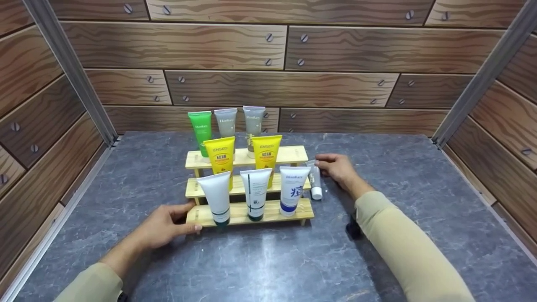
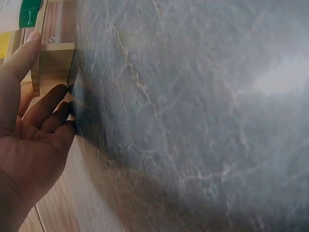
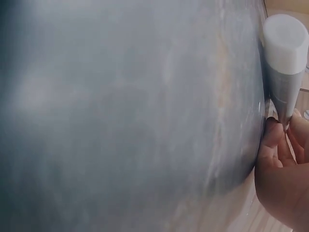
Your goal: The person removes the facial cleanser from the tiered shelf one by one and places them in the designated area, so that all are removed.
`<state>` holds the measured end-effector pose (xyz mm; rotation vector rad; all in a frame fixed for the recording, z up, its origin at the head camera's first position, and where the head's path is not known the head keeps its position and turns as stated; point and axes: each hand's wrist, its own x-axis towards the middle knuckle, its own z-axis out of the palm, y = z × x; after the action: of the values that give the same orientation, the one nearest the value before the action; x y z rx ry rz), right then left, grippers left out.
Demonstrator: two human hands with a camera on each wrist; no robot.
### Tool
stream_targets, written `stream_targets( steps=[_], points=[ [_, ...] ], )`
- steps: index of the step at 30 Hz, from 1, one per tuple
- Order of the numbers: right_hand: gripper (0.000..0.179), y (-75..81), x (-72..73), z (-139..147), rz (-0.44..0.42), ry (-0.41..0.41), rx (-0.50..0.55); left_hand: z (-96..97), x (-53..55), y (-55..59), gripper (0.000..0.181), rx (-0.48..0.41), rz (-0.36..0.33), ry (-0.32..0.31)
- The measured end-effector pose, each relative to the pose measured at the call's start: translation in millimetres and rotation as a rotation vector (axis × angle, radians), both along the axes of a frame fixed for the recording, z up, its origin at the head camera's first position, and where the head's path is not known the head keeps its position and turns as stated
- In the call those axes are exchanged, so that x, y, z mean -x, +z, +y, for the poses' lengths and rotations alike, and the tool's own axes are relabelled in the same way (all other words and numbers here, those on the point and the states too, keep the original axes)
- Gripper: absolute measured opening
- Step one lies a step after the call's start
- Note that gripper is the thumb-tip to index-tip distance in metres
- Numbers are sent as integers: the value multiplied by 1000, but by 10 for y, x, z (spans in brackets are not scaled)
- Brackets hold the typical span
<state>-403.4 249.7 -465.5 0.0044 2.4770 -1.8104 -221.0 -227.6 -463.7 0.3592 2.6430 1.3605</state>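
Observation:
A three-step wooden display stand (image 1: 272, 207) holds upright squeeze tubes on every step. My left hand (image 1: 161, 226) grips the left end of its lowest step, thumb at the front edge; the left wrist view shows the other fingers (image 2: 43, 108) beside the wooden leg. To the right of the stand, a small grey squeeze tube (image 1: 315, 180) with a white cap (image 3: 285, 43) lies on the table, cap towards me. My right hand (image 1: 340, 171) pinches its flat crimped end between thumb and fingertips.
On the top step stand a green tube (image 1: 202, 130) and two grey ones. Two yellow tubes (image 1: 266, 153) occupy the middle step. Along the bottom are three white tubes (image 1: 293, 188). Wood-patterned panels (image 1: 180, 46) wall in the grey marbled table (image 1: 268, 264) at the back and sides.

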Motion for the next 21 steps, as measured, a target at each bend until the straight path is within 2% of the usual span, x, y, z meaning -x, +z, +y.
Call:
stream_targets(
  steps=[9, 13, 18, 21],
  points=[
    [40, 48, -16, 76, 41, 6, -31, 14, -3, 6, 76, -28, -6, -3],
    [41, 87, -36, 136, 30, 0, -25, 17, -7, 11, 76, -28, -7, 1],
    [46, 180, -84, 205, 16, -4, -39, 20, -13, 12, 76, -13, 1, -2],
    [45, 264, -108, 253, 53, -7, -101, 22, -12, 18, 76, -6, 14, -9]
  ],
)
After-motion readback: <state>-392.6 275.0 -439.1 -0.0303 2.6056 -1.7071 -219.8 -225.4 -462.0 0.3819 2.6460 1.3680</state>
